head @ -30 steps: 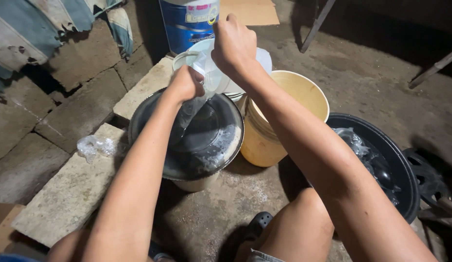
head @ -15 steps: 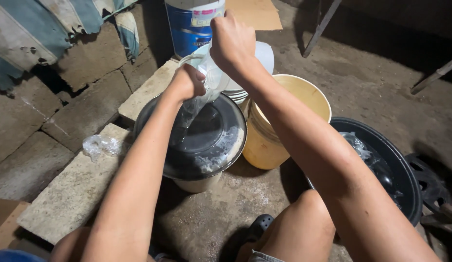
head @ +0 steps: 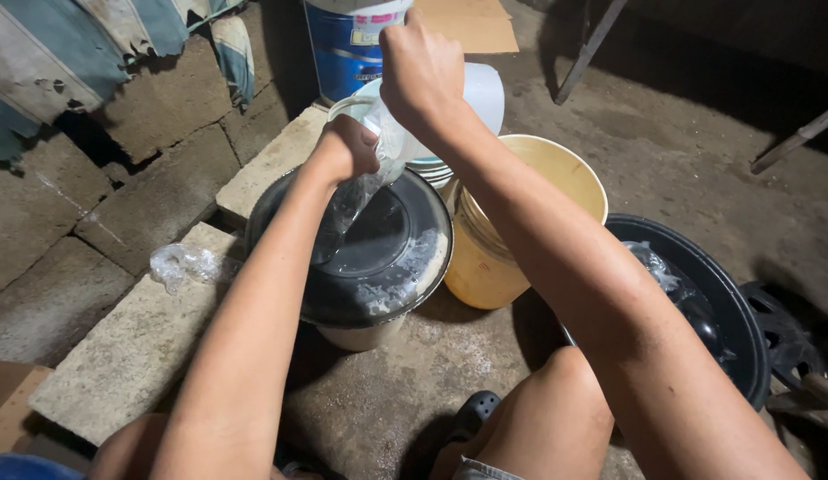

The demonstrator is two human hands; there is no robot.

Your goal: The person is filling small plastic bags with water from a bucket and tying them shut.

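Two hands wring a clear plastic bag (head: 365, 182), apparently: left hand (head: 345, 147) and right hand (head: 420, 73) pinching it; keep it over the dark basin (head: 378, 267).

This looks like a rough outdoor washing corner or back yard of a home, not a finished room. Under the hands the ground is bare, stained concrete (head: 681, 151). To the left of the left hand (head: 347, 147) lie loose stone slabs (head: 120, 347) against a wall of unplastered blocks (head: 138, 196). Buckets crowd close around: a yellow bucket (head: 556, 178) just right of the hands, a blue drum (head: 347, 53) beyond them.
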